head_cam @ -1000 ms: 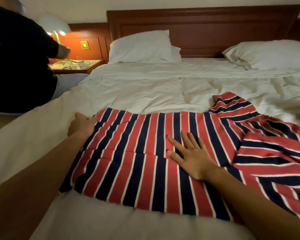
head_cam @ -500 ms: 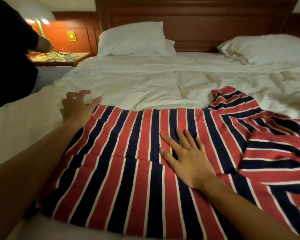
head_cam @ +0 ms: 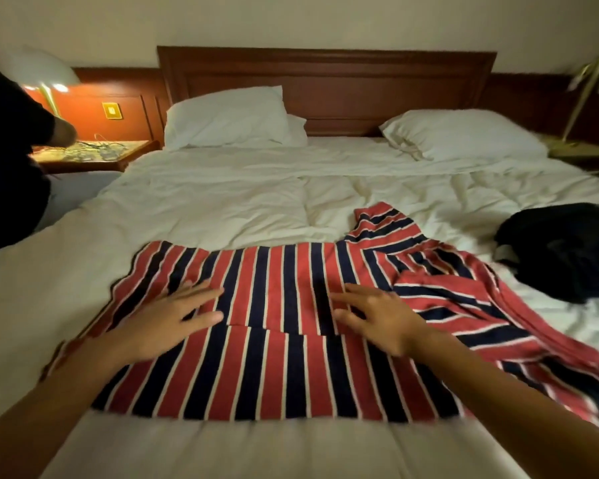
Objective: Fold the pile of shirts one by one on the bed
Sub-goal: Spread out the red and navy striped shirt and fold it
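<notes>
The striped shirt (head_cam: 274,357) is spread on the near part of the white bed (head_cam: 222,209). Its long axis is laid left to right, with the stripes running near to far. The sleeves are bunched at its right end, one pointed far. The left hand (head_cam: 163,323) and right hand (head_cam: 381,316) are laid flat on it, fingers straight and spread, well apart. A black garment (head_cam: 567,250) is seen at the right.

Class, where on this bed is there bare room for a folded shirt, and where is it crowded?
Free: the duvet between the pillows and the striped shirt, and left of the shirt. Crowded: the right, with dark clothes.
</notes>
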`<state>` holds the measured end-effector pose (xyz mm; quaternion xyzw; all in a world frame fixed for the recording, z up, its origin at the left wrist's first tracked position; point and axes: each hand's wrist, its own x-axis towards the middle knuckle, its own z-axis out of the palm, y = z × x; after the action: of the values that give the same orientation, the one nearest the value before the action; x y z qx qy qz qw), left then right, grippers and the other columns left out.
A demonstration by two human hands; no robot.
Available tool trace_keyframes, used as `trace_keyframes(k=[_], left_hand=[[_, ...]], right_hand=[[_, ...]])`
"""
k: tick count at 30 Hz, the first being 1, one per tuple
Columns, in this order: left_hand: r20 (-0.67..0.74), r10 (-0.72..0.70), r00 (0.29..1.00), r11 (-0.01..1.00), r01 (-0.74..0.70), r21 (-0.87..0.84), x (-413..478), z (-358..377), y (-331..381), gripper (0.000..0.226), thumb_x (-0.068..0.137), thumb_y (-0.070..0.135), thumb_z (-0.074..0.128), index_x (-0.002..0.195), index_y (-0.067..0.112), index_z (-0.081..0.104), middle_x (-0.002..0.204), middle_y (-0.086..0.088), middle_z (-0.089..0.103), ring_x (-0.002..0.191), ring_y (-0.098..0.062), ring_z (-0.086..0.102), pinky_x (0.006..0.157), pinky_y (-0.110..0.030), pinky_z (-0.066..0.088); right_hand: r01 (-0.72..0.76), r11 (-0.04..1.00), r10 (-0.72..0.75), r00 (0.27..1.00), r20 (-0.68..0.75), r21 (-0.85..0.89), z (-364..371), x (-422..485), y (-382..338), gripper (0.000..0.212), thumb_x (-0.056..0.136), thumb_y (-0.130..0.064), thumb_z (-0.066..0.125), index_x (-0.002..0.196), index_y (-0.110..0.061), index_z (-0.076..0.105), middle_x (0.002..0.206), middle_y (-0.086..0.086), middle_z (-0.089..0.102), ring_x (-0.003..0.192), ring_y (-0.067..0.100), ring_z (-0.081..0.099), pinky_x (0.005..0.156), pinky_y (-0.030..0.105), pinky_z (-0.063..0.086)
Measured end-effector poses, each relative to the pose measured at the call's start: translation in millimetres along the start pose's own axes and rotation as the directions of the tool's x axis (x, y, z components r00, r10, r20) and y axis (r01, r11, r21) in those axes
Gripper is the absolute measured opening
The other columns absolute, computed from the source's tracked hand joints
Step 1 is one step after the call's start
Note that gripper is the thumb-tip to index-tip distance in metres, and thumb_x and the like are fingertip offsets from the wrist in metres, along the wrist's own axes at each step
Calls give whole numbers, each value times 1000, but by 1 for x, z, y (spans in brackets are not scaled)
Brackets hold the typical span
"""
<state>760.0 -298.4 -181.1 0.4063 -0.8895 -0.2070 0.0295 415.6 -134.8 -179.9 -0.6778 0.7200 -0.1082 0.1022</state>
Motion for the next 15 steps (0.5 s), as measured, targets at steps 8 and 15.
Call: trace_keyframes(k=[8, 15], left_hand=[[131, 57, 990, 995, -67, 75, -118, 22, 8, 65, 98, 40, 59, 146, 58, 20, 151, 44, 2, 144, 14, -10, 119, -20, -1], [15, -85, 996, 834, 63, 548, -118, 17, 7, 75, 99, 1, 36, 160, 28, 1, 167, 8, 2, 153, -9, 4, 124, -28, 9]], right_hand=[[-52, 981, 93, 972, 215, -189, -32, -181, 103, 61, 85, -83, 23, 140, -71, 2, 159, -28, -9, 150, 2, -9, 124, 42, 6], [-149, 930, 211, 965, 156, -335, -44, -203, 104, 59, 106, -42, 33, 142, -66, -7, 165, -17, 0, 151, 18, 18, 121, 43, 19]])
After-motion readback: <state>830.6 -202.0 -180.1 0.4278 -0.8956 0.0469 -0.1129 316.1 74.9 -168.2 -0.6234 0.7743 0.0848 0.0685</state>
